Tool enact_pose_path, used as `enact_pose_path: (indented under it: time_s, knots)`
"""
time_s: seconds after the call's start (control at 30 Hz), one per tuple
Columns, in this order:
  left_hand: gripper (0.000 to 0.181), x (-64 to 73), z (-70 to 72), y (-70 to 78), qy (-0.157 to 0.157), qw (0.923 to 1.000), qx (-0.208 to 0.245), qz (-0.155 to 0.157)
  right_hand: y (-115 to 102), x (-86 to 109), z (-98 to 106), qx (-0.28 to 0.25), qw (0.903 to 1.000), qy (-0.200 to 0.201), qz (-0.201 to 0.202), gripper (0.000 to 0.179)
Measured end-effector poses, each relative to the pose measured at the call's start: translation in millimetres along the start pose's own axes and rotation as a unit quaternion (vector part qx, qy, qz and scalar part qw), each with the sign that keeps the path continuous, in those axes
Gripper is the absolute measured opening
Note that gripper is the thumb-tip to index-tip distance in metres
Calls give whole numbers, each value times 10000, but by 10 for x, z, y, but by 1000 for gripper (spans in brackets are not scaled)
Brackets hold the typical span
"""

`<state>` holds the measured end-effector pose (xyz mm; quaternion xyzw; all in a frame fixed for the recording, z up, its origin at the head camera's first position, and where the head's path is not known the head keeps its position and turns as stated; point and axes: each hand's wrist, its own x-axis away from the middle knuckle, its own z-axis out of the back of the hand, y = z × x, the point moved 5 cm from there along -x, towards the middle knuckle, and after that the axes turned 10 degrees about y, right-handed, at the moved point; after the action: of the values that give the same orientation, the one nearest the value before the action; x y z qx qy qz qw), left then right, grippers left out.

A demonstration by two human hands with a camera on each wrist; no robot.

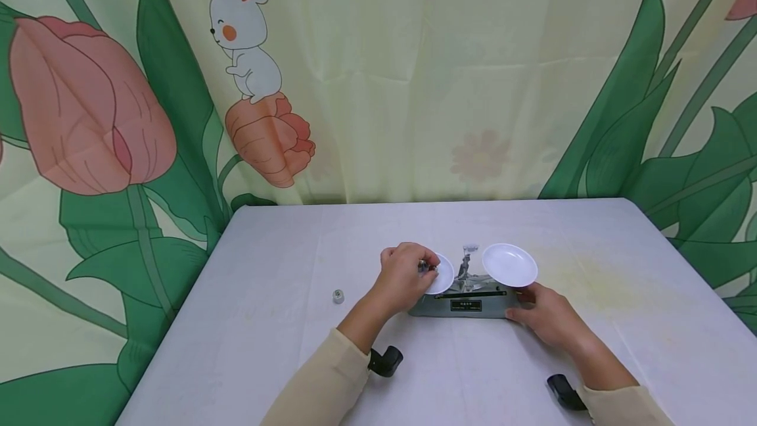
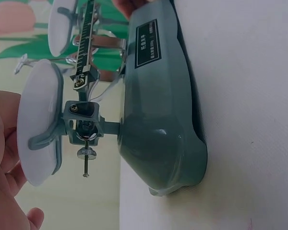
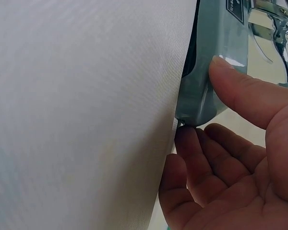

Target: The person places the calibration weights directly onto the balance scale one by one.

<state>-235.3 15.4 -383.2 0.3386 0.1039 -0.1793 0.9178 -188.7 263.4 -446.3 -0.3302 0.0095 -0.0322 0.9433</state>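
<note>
A grey-green balance scale (image 1: 491, 306) stands on the table with a white pan on each side. My left hand (image 1: 405, 276) is over the left pan (image 1: 445, 276), thumb and fingers pinching a small shiny metal piece (image 1: 423, 266), too small to tell its kind. In the left wrist view, that hand (image 2: 4, 163) is partly behind the left pan (image 2: 37, 115), and the metal piece is hidden. At the base's right end, my right hand (image 1: 550, 317) grips the scale; the right wrist view shows the thumb (image 3: 240, 86) on its front and fingers around the end.
A small metal cylinder (image 1: 338, 296) stands on the white-covered table (image 1: 266, 347), left of the scale. The right pan (image 1: 510, 265) sits above my right hand. Behind the table hangs a printed curtain (image 1: 402, 84).
</note>
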Motion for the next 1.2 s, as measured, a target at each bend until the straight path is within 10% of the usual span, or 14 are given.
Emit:
enact_pose_path:
  time_s: [0.7, 1.2]
  knots:
    - [20, -26, -10, 51, -215, 9958, -708, -536, 10, -10, -4, 0, 10000, 20, 5, 70]
    - [32, 60, 239, -257, 206, 9943, 1022, 245, 18, -15, -6, -4, 10000, -34, -81, 72]
